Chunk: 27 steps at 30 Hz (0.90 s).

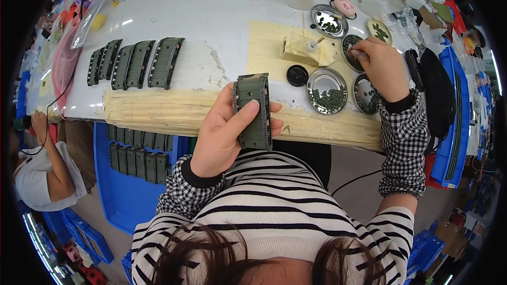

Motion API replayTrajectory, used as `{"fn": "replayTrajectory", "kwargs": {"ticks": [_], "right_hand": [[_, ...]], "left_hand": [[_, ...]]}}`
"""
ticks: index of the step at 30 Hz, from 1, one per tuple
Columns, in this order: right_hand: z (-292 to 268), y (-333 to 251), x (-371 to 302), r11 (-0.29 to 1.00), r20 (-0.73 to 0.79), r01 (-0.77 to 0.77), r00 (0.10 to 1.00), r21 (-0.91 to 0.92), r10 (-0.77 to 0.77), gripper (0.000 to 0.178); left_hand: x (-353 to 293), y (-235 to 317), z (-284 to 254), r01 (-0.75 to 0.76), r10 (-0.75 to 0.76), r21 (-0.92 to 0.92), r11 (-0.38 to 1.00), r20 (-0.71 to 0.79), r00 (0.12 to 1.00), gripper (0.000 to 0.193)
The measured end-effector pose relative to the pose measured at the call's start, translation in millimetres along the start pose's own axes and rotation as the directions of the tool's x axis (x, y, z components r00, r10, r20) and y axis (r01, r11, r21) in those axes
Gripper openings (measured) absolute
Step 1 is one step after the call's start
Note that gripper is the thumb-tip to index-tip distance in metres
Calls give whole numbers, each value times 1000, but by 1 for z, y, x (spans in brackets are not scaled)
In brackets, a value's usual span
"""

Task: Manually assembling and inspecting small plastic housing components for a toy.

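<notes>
My left hand (217, 136) grips a green camouflage plastic part (254, 136), long and slightly curved, with toothed strips along both long sides. The thumb presses on its face, and fingertips show past its right edge. Over at the right, my right hand (385, 68) reaches down into a round metal dish (346, 43) of small dark green pieces. Its fingers are pinched together; what they hold, if anything, is too small to make out. Close by are another metal dish (310, 82) of green bits and a third dish (360, 112) below my right wrist.
Several similar green parts (166, 63) stand in a row on the white table (206, 5). A tape-covered block (301, 50) sits beside a black round cap (297, 75). More parts lie in a blue bin (124, 200) below the table edge. Another person's arm (58, 163) shows at left.
</notes>
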State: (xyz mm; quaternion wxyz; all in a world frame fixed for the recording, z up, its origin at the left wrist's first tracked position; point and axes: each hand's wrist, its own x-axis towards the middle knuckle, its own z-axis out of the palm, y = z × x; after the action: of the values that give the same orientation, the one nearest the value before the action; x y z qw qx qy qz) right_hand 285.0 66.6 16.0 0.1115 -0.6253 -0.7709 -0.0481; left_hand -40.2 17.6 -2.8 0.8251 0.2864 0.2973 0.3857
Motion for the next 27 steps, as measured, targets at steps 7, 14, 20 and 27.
{"fn": "replayTrajectory", "kwargs": {"ticks": [7, 14, 20, 27], "right_hand": [[-7, 5, -2, 991, -7, -12, 1000, 133, 13, 9], [-51, -99, -25, 869, -243, 174, 968, 464, -64, 15], [-34, -125, -30, 803, -341, 313, 928, 507, -147, 22], [-27, -122, -33, 863, -310, 364, 915, 349, -260, 27]], "left_hand": [[1, -7, 6, -131, 134, 179, 975, -5, 991, 38], [0, -21, 2, -308, 287, 404, 861, 112, 951, 37], [-4, -23, 6, -352, 292, 541, 764, 197, 936, 34], [-6, -31, 6, -425, 402, 606, 673, 184, 897, 32]]}}
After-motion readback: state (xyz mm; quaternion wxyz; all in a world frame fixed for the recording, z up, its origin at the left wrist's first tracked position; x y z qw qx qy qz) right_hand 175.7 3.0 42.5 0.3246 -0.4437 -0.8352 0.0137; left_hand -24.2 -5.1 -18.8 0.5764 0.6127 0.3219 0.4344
